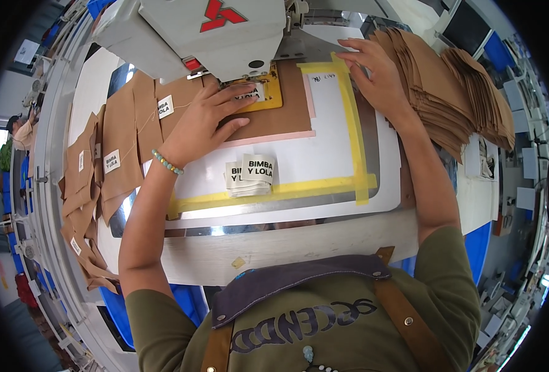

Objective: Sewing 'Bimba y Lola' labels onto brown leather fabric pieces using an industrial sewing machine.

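Brown panel (287, 121), head view: lies on white board (315, 158) under the sewing machine (219, 46), yellow frame (279, 87) on top. Left hand (205, 118) flat, fingers at frame; right hand (377, 71) loosely spread by yellow tape (355, 130), can't tell if touching. Hands apart, neither clamped on anything. White label stack (254, 177) nearer the person.

White table (281, 248), brown pieces (119, 118) along its left edge, white board (318, 155) mid-table, brown stacks (424, 93) toward far right corner, tan scrap (238, 263) by near edge
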A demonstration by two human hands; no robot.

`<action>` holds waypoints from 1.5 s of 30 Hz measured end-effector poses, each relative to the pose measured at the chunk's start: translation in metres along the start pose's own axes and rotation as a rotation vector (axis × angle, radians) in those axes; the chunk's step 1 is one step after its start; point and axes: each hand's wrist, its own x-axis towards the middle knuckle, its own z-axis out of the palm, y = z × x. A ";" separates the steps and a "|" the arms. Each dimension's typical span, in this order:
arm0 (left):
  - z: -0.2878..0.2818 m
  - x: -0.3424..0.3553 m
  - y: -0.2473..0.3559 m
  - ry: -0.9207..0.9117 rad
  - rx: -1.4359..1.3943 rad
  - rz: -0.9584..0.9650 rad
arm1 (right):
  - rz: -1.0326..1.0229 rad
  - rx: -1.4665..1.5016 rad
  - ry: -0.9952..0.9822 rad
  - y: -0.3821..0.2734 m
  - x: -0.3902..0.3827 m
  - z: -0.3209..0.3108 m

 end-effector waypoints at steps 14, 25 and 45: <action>0.001 0.003 -0.002 -0.015 0.008 -0.012 | 0.015 0.029 0.000 0.003 -0.001 0.000; 0.012 0.009 -0.030 0.149 0.045 -0.009 | -0.043 -0.003 0.020 0.001 -0.003 0.006; -0.005 -0.037 -0.047 0.168 -0.123 -0.247 | -0.189 0.226 -0.453 -0.110 -0.015 0.035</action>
